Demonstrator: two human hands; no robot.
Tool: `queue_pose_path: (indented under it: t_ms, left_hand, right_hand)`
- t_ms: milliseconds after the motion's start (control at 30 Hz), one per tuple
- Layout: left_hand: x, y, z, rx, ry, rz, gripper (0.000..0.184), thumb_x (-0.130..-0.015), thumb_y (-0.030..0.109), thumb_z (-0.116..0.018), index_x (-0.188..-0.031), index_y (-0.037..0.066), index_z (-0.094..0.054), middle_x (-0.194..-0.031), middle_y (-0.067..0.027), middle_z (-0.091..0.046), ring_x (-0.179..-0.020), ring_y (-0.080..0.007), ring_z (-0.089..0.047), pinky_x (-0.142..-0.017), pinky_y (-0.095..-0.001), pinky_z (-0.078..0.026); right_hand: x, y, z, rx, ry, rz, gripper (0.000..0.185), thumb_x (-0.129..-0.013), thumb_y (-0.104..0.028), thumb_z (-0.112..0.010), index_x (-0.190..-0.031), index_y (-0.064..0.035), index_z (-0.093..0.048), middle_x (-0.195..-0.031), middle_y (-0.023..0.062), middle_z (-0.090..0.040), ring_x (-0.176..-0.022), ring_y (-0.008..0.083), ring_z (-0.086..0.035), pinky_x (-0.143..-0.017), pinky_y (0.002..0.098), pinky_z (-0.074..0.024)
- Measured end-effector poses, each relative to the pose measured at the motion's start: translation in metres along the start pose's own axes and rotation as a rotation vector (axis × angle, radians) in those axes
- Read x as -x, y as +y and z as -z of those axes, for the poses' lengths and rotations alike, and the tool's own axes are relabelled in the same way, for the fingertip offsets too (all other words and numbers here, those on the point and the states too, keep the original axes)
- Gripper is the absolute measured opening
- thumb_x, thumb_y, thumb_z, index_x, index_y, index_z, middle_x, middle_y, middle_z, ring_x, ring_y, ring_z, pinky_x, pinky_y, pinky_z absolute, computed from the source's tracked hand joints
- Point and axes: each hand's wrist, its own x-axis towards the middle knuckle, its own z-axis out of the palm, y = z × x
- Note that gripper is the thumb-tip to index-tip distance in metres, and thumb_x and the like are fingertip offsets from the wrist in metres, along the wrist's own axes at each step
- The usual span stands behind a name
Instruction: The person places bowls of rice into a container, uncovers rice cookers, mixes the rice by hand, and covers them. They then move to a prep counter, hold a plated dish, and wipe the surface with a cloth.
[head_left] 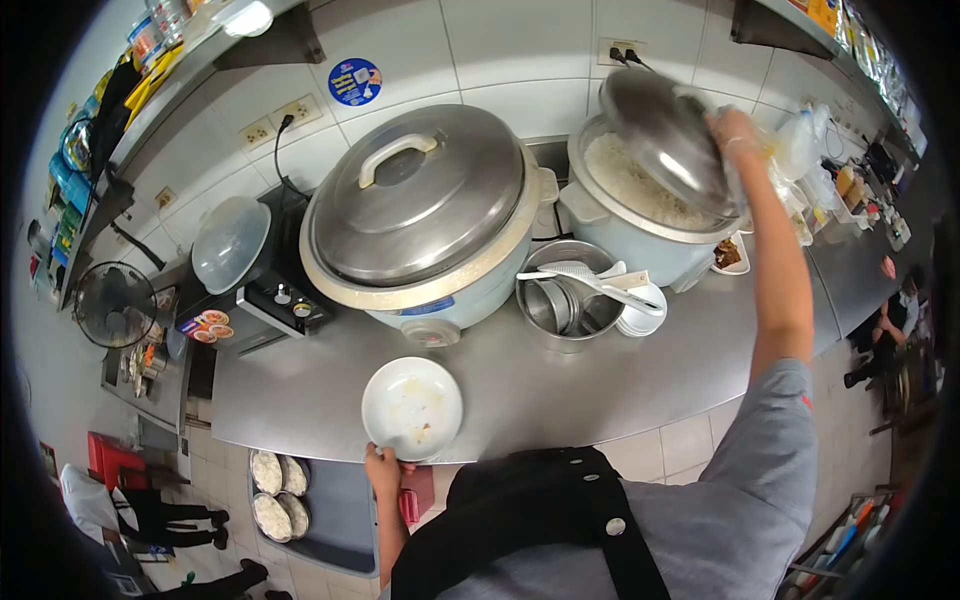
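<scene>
My right hand [735, 135], in a thin clear glove, grips the metal lid [665, 135] and holds it tilted over the open rice cooker [630, 235]. White cooked rice [630, 175] shows inside. Down at the counter's front edge, my left hand [385, 470] has its fingers closed on the rim of a white plate [412, 405] with a few food smears. A metal pot [565, 300] stands just in front of the open cooker, with a white rice paddle [590, 280] and metal cups in it.
A larger rice cooker [415, 220] with its lid on stands left of the open one, beside a microwave [265, 290]. Small white dishes [642, 312] are stacked by the pot. Below the counter, a grey tray [340, 505] holds several bowls of rice. Other people stand farther off.
</scene>
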Motion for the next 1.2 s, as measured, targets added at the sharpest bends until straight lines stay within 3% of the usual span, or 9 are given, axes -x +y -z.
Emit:
queue_pose_path:
  t_ms: [367,433,567,767,1000,1033,1100,1167,1200]
  left_hand:
    - [-0.038,0.010,0.026,-0.028,-0.064,0.042,0.044,-0.090,0.010,-0.042,-0.130,-0.007,-0.035,-0.063,-0.0161,-0.061,-0.041,-0.0219,-0.059,-0.035,-0.0308,-0.048]
    - [-0.040,0.017,0.035,-0.245,-0.046,0.040,0.042,-0.093,0.014,-0.043,-0.130,-0.004,-0.037,-0.064,-0.0147,-0.062,-0.043,-0.0209,-0.060,-0.036,-0.0307,-0.047]
    - [-0.058,0.009,0.050,-0.256,-0.056,0.032,0.047,-0.096,0.024,-0.048,-0.133,-0.003,-0.036,-0.067,-0.0132,-0.064,-0.047,-0.0200,-0.062,-0.038,-0.0299,-0.047]
    - [-0.070,0.043,0.050,-0.535,0.084,-0.085,0.050,-0.090,0.021,-0.058,-0.127,-0.008,-0.044,-0.069,-0.0158,-0.065,-0.055,-0.0250,-0.064,-0.054,-0.0358,-0.051]
    - [-0.071,0.053,0.050,-0.745,0.174,-0.312,0.052,-0.085,0.019,-0.062,-0.128,-0.005,-0.047,-0.088,-0.0174,-0.067,-0.089,-0.0351,-0.064,-0.080,-0.0421,-0.048]
    - [-0.062,0.060,0.050,-0.721,0.144,-0.268,0.052,-0.084,0.019,-0.063,-0.128,-0.003,-0.047,-0.093,-0.0181,-0.067,-0.091,-0.0349,-0.063,-0.081,-0.0421,-0.048]
    - [-0.052,0.065,0.050,-0.688,0.139,-0.218,0.052,-0.084,0.019,-0.063,-0.129,-0.001,-0.047,-0.098,-0.0187,-0.066,-0.092,-0.0347,-0.063,-0.082,-0.0420,-0.048]
    - [-0.046,0.054,0.056,-0.718,0.155,-0.168,0.053,-0.084,0.019,-0.063,-0.130,-0.001,-0.047,-0.100,-0.0189,-0.065,-0.093,-0.0349,-0.063,-0.082,-0.0420,-0.048]
    - [-0.042,0.052,0.056,-0.728,0.156,-0.162,0.054,-0.084,0.020,-0.063,-0.131,-0.001,-0.046,-0.098,-0.0183,-0.066,-0.094,-0.0350,-0.063,-0.082,-0.0420,-0.048]
  right_hand:
    - [0.086,0.106,0.124,0.117,0.196,-0.150,0.054,-0.089,-0.046,-0.049,-0.099,0.0053,-0.063,-0.100,0.0310,-0.061,-0.100,0.0445,-0.058,-0.087,0.0480,-0.0443]
    - [0.137,0.127,0.109,0.117,0.368,-0.073,0.052,-0.091,-0.045,-0.047,-0.093,0.0040,-0.063,-0.095,0.0304,-0.061,-0.095,0.0444,-0.059,-0.084,0.0501,-0.0443]
    - [0.258,0.132,0.074,0.188,0.193,-0.485,0.048,-0.092,-0.042,-0.048,-0.089,0.0030,-0.063,-0.091,0.0270,-0.063,-0.087,0.0428,-0.061,-0.077,0.0499,-0.0469]
    - [0.391,0.116,-0.019,0.136,0.064,-0.793,0.040,-0.088,-0.035,-0.054,-0.083,0.0031,-0.065,-0.089,0.0261,-0.064,-0.083,0.0419,-0.063,-0.075,0.0498,-0.0475]
    - [0.391,0.115,-0.086,0.117,-0.169,-0.660,0.040,-0.085,-0.037,-0.055,-0.081,0.0020,-0.064,-0.094,0.0248,-0.065,-0.091,0.0390,-0.063,-0.081,0.0467,-0.0494]
    - [0.372,0.129,-0.096,0.139,-0.313,-0.812,0.037,-0.084,-0.034,-0.059,-0.093,0.0007,-0.065,-0.096,0.0229,-0.065,-0.092,0.0392,-0.063,-0.082,0.0458,-0.0496]
    - [0.330,0.071,-0.037,0.266,-0.390,-0.545,0.040,-0.082,-0.027,-0.064,-0.114,-0.0019,-0.062,-0.118,0.0215,-0.059,-0.113,0.0330,-0.054,-0.093,0.0436,-0.0451]
    - [0.276,0.042,-0.036,0.050,0.122,-0.250,0.046,-0.084,-0.028,-0.063,-0.121,-0.0019,-0.056,-0.130,0.0212,-0.051,-0.125,0.0321,-0.044,-0.100,0.0403,-0.0401]
    - [0.242,-0.053,0.042,-0.180,-0.080,-0.177,0.048,-0.087,-0.027,-0.062,-0.127,-0.0026,-0.052,-0.133,0.0205,-0.050,-0.125,0.0332,-0.045,-0.103,0.0396,-0.0379]
